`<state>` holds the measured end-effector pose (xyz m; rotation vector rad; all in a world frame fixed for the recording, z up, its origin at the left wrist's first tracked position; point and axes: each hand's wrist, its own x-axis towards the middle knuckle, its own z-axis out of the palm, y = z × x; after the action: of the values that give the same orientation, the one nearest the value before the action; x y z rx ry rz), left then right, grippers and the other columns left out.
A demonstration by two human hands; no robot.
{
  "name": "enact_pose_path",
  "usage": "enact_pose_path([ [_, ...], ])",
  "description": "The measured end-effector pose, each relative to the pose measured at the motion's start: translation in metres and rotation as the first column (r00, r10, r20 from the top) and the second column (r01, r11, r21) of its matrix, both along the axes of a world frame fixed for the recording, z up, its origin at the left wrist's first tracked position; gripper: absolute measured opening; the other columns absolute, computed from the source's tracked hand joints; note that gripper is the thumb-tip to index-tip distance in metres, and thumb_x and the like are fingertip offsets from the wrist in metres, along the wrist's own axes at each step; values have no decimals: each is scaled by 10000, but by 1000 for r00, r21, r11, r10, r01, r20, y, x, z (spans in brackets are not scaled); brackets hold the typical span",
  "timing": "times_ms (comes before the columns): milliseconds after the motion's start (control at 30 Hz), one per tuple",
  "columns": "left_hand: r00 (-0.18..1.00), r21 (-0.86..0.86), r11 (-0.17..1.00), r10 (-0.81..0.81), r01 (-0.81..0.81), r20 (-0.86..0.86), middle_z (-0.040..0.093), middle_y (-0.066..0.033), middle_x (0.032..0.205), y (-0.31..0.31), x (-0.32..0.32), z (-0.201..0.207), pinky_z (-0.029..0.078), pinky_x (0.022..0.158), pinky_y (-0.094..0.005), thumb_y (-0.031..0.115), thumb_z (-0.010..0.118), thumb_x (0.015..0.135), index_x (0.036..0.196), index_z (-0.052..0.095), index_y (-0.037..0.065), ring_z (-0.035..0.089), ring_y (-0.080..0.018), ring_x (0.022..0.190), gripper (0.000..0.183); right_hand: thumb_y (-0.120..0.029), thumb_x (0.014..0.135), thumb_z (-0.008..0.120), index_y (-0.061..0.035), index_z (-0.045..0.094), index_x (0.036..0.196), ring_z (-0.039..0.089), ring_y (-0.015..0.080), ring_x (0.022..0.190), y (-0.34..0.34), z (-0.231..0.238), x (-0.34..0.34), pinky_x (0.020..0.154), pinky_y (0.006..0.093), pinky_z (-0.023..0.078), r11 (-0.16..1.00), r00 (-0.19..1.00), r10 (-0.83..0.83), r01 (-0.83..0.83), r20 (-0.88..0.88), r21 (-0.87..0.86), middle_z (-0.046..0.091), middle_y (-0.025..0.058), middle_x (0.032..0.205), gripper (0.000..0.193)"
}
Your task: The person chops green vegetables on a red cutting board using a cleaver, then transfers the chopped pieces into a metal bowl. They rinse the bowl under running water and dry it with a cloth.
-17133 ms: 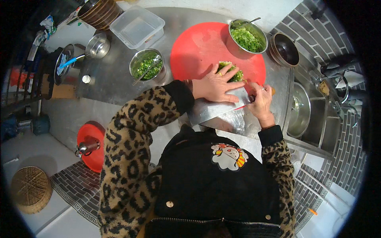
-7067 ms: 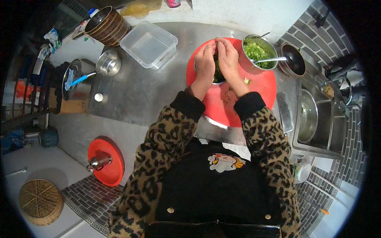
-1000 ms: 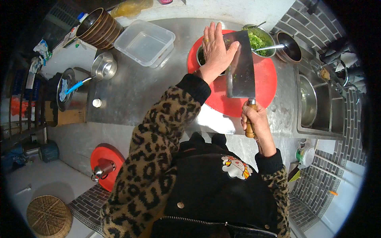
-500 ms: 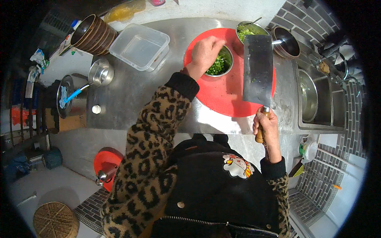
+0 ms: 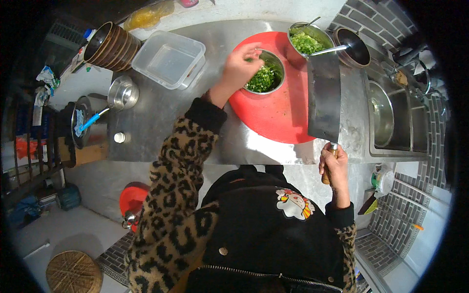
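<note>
A cleaver (image 5: 324, 97) with a broad dark blade stands out over the right edge of the round red cutting board (image 5: 273, 117). My right hand (image 5: 334, 163) is closed round its wooden handle near the counter's front edge. On the board sits a metal bowl (image 5: 264, 79) of chopped dark greens. Just above its left rim hovers my left hand (image 5: 242, 64), slightly blurred, fingers bent and apart, with nothing visible in them. Farther back on the right, a second metal bowl (image 5: 306, 43) holds lighter chopped greens, and a metal spoon handle (image 5: 331, 50) sticks out from it.
A clear plastic tub (image 5: 168, 58) stands left of the board, near stacked brown bowls (image 5: 111, 46), a metal saucepan (image 5: 123, 93) and a small white cap (image 5: 119, 137). Dark bowls (image 5: 352, 48) sit at the back right, beyond which the sink (image 5: 396, 154) lies.
My left hand has drawn back left from over the bowl toward its rim, its fingers loosening. The cleaver has shifted right and slightly nearer to me in my right hand.
</note>
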<state>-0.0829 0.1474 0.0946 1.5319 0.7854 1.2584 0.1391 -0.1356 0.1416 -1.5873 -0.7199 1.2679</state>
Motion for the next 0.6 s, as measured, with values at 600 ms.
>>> enact_pose_path([
  [600,975,-520,851,-167,67,-149,560,11,592,-15,-54,-16,290,429,-203,307,597,913,714,595,61,434,-38,479,317,-213,781,672,-40,578,931,639,382,662,8,-21,15,595,442,497,912,359,401,-239,843,-332,619,197,678,247],
])
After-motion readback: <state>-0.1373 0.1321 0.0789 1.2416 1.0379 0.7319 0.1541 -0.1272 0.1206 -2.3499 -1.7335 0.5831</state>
